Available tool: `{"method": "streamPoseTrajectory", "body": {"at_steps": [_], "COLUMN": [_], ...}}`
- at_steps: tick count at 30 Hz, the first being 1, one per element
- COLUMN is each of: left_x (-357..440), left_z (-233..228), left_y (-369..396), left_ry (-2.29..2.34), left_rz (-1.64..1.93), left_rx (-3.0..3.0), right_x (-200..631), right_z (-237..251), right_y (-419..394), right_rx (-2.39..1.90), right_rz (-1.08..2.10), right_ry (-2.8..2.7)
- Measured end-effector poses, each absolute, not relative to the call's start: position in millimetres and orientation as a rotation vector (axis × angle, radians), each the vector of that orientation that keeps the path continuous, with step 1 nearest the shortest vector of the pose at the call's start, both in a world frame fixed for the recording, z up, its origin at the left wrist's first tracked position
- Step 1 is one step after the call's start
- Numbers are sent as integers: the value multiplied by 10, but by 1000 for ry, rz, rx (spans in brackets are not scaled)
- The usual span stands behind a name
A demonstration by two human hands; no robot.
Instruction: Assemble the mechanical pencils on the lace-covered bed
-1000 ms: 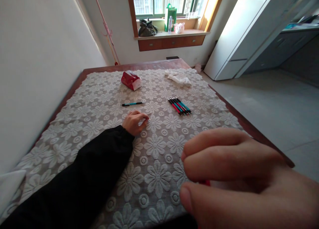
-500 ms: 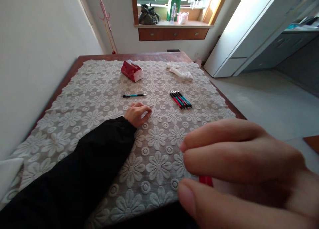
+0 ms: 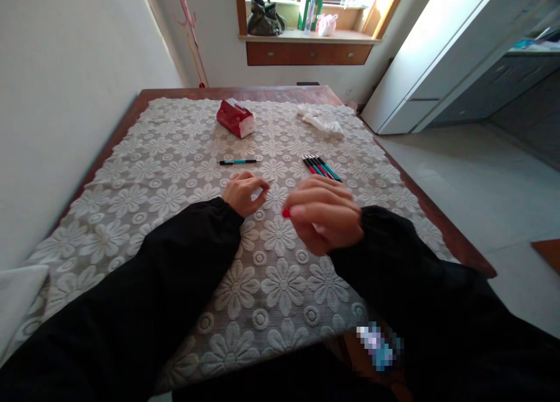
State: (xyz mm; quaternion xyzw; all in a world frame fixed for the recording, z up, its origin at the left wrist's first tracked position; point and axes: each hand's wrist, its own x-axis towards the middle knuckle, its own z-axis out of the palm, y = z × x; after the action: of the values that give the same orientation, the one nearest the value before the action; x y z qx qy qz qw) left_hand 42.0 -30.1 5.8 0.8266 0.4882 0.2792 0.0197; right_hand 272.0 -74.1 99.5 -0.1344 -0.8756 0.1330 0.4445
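My left hand rests on the lace tablecloth, thumb and index finger curled together in a pinch. A thin pale sliver shows by its fingertips, too small to name. My right hand is over the cloth to its right, fingers closed around a small red piece whose end pokes out; the rest of that piece is hidden. Beyond my left hand lies a black and teal pen. Past my right hand is a row of several black, red and teal pens, their near ends partly covered by the hand.
Farther back on the table are a red tissue pack and a crumpled white plastic bag. A white wall runs along the left. A white refrigerator stands beyond the table's right side.
My right hand has moved from close to the camera at the lower right out over the table, near my left hand. My left hand keeps its place and pinch.
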Motion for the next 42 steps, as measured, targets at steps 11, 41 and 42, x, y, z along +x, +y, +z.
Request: {"method": "streamPoseTrajectory", "body": {"at_steps": [11, 41, 42], "left_x": [411, 393, 401], "left_z": [24, 13, 27], "left_y": [-273, -268, -276], "left_ry": [1522, 1589, 1656], "left_rz": [1123, 1097, 1061], "left_rx": [2415, 2546, 2529], "right_x": [2540, 2531, 2540], "right_z": [-32, -114, -103], "right_y": [65, 123, 132], "right_rx": [-751, -723, -734], "right_rz": [499, 824, 820], "right_ry": [-2144, -1791, -1719]}}
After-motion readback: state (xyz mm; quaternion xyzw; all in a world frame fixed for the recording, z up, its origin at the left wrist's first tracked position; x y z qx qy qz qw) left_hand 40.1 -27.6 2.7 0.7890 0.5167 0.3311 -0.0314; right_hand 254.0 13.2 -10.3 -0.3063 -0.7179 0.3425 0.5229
